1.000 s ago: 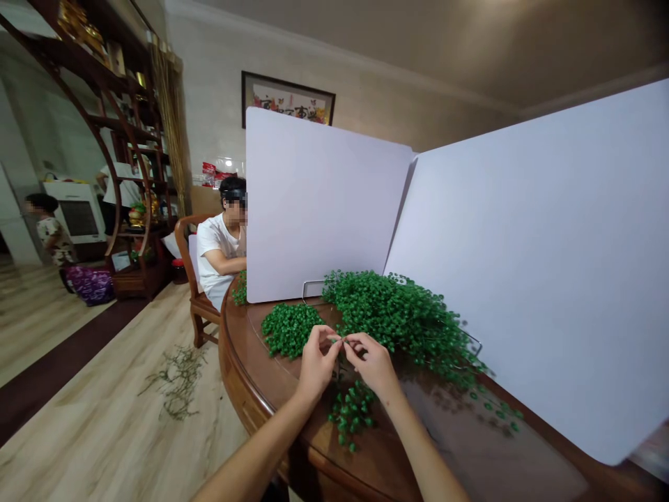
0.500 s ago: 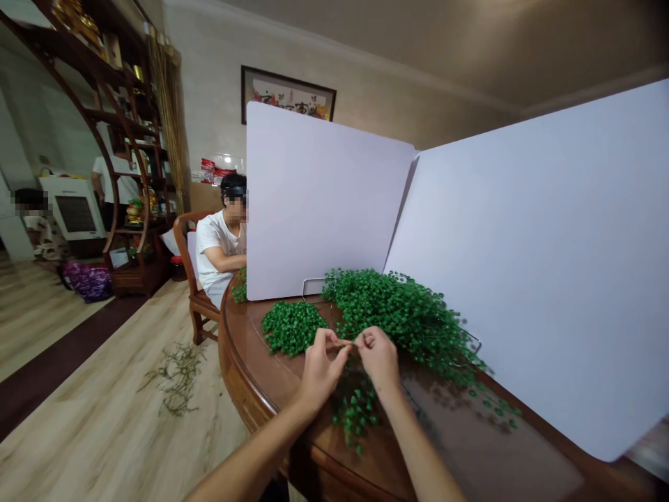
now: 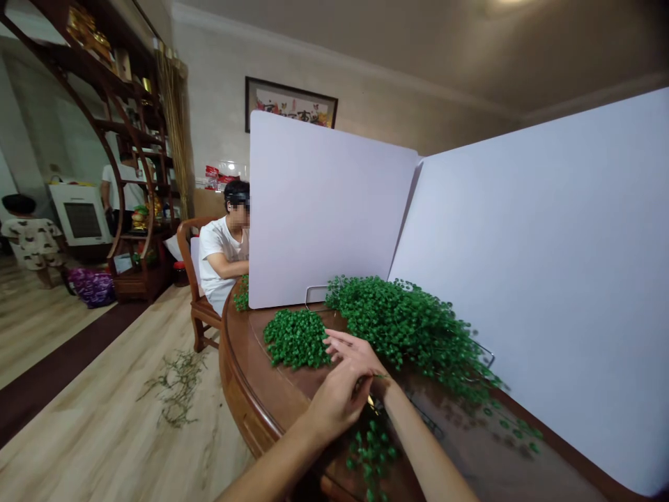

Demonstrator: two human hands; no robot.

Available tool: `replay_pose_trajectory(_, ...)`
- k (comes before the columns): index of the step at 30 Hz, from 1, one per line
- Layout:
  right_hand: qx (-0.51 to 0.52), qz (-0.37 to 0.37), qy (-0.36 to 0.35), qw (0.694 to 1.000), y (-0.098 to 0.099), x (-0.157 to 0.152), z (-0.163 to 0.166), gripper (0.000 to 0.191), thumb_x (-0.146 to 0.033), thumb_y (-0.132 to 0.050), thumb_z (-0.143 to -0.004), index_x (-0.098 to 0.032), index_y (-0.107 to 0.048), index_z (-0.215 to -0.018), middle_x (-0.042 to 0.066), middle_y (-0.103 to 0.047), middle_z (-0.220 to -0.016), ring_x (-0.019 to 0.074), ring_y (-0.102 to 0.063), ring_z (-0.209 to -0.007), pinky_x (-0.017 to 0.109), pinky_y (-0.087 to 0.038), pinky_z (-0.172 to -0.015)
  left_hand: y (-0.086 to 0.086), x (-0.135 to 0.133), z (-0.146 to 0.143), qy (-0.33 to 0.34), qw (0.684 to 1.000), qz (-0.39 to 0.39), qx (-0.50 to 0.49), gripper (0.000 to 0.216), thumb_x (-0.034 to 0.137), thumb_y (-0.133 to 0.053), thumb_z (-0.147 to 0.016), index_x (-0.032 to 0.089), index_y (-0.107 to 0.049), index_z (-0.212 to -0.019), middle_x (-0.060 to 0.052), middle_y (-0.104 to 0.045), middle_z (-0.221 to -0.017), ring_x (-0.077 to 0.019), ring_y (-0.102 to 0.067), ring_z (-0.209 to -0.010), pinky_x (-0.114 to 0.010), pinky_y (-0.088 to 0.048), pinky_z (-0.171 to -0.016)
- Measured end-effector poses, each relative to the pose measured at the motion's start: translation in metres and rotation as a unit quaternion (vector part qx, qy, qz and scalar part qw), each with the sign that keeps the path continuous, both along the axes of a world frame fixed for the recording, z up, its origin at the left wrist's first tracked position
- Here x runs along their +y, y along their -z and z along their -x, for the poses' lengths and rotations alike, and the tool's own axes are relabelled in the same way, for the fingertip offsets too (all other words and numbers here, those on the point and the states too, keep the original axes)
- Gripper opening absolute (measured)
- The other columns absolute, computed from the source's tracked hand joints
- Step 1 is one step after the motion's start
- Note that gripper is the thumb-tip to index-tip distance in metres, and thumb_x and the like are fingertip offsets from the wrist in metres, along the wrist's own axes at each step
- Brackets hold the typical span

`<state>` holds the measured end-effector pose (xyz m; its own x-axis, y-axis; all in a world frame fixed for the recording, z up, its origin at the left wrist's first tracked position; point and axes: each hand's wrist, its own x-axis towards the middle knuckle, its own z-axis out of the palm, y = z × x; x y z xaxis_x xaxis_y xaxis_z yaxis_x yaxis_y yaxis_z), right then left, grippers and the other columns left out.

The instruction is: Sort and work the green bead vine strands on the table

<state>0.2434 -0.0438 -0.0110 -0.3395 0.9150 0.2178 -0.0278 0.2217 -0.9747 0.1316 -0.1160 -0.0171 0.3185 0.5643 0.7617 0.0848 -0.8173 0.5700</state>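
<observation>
Glossy lacquer on the round dark-brown wooden table [image 3: 261, 390], and it's mirroring the greenery. The small green beaded plastic sprig [image 3: 372, 453] pinched in my left hand [image 3: 339, 399] looks smooth and shiny, same as the big heap of green plastic beaded foliage [image 3: 412, 328]. The tall white partition boards [image 3: 324, 209] are matt and smooth. The thin bent wire stand [image 3: 316, 286] gleams like metal. The pale plank floor [image 3: 104, 418] shows wood grain with a soft sheen.
</observation>
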Motion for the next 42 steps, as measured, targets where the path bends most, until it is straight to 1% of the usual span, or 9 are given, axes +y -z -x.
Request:
replay_pose_trajectory(3,-0.023,-0.019,-0.020,0.999,0.000,0.005,-0.003,0.052,-0.047,-0.068,-0.078,-0.026,-0.063,-0.125,0.007,-0.070,-0.108,0.0167,-0.064,-0.081,0.031,-0.054,-0.069,-0.002,-0.001,0.000,0.014,0.997,0.064,-0.027,0.021,0.024,-0.049,-0.093,0.019,-0.061,-0.110,-0.011,-0.068,-0.106,-0.0223,-0.064,-0.100,-0.034,-0.051,-0.090)
replay_pose_trajectory(8,-0.003,-0.033,0.024,0.999,0.001,0.002,-0.010,0.045,-0.050,-0.067,-0.078,-0.023,-0.071,-0.114,0.008,-0.069,-0.110,0.0200,-0.065,-0.088,0.030,-0.053,-0.073,-0.001,0.003,-0.002,0.031,0.975,0.164,-0.148,0.022,0.028,-0.055,-0.091,0.020,-0.052,-0.111,-0.009,-0.070,-0.105,-0.0208,-0.066,-0.101,-0.033,-0.052,-0.089)
replay_pose_trajectory(14,0.047,-0.011,0.111,0.993,-0.006,-0.014,-0.023,0.053,-0.064,-0.055,-0.083,-0.017,-0.074,-0.101,0.012,-0.071,-0.095,0.0228,-0.067,-0.086,0.029,-0.053,-0.068,0.004,0.013,-0.004,0.020,0.938,0.271,-0.216,0.036,0.029,-0.075,-0.075,0.021,-0.048,-0.098,0.002,-0.069,-0.072,-0.0156,-0.066,-0.070,-0.026,-0.050,-0.070)
replay_pose_trajectory(17,0.007,-0.046,0.117,0.992,-0.011,-0.025,-0.030,0.054,-0.065,-0.051,-0.085,-0.017,-0.075,-0.096,0.011,-0.072,-0.093,0.0234,-0.066,-0.089,0.031,-0.053,-0.073,0.002,0.017,0.000,-0.014,0.930,0.279,-0.237,0.030,0.030,-0.077,-0.070,0.018,-0.054,-0.086,0.002,-0.066,-0.069,-0.0153,-0.063,-0.067,-0.024,-0.048,-0.065)
replay_pose_trajectory(20,-0.067,-0.099,0.115,0.986,-0.010,-0.035,-0.033,0.049,-0.063,-0.059,-0.081,-0.019,-0.074,-0.097,0.009,-0.071,-0.098,0.0236,-0.065,-0.090,0.031,-0.053,-0.076,-0.001,0.020,0.005,-0.067,0.930,0.266,-0.245,0.019,0.032,-0.074,-0.072,0.016,-0.063,-0.077,-0.001,-0.067,-0.071,-0.0171,-0.063,-0.070,-0.026,-0.049,-0.067)
replay_pose_trajectory(25,-0.119,-0.111,0.089,0.983,0.004,-0.039,-0.028,0.045,-0.062,-0.061,-0.080,-0.020,-0.071,-0.092,0.006,-0.070,-0.090,0.0218,-0.065,-0.082,0.029,-0.053,-0.070,-0.002,0.023,0.011,-0.109,0.936,0.242,-0.230,0.018,0.034,-0.069,-0.077,0.017,-0.072,-0.078,-0.004,-0.070,-0.078,-0.0192,-0.063,-0.077,-0.029,-0.049,-0.074)
replay_pose_trajectory(29,-0.173,-0.165,0.113,0.964,0.010,-0.036,-0.028,0.040,-0.057,-0.053,-0.087,-0.020,-0.068,-0.085,0.005,-0.067,-0.082,0.0199,-0.062,-0.076,0.029,-0.051,-0.069,0.000,0.025,0.010,-0.091,0.935,0.253,-0.233,0.022,0.038,-0.067,-0.078,0.016,-0.071,-0.085,-0.005,-0.070,-0.082,-0.0194,-0.064,-0.079,-0.029,-0.050,-0.076)
replay_pose_trajectory(34,-0.177,-0.219,0.142,0.949,0.011,-0.037,-0.031,0.030,-0.048,-0.051,-0.091,-0.021,-0.064,-0.088,0.006,-0.065,-0.087,0.0206,-0.063,-0.084,0.029,-0.051,-0.077,0.004,0.028,0.008,-0.048,0.934,0.267,-0.232,0.022,0.036,-0.071,-0.075,0.016,-0.068,-0.081,-0.004,-0.069,-0.079,-0.0181,-0.063,-0.077,-0.027,-0.049,-0.073)
replay_pose_trajectory(42,-0.173,-0.251,0.167,0.938,0.010,-0.038,-0.032,0.025,-0.043,-0.050,-0.093,-0.022,-0.062,-0.088,0.006,-0.063,-0.089,0.0205,-0.062,-0.085,0.029,-0.050,-0.077,0.007,0.029,0.007,-0.024,0.937,0.285,-0.202,0.020,0.034,-0.072,-0.074,0.015,-0.064,-0.075,-0.002,-0.065,-0.074,-0.0160,-0.058,-0.071,-0.026,-0.044,-0.070)
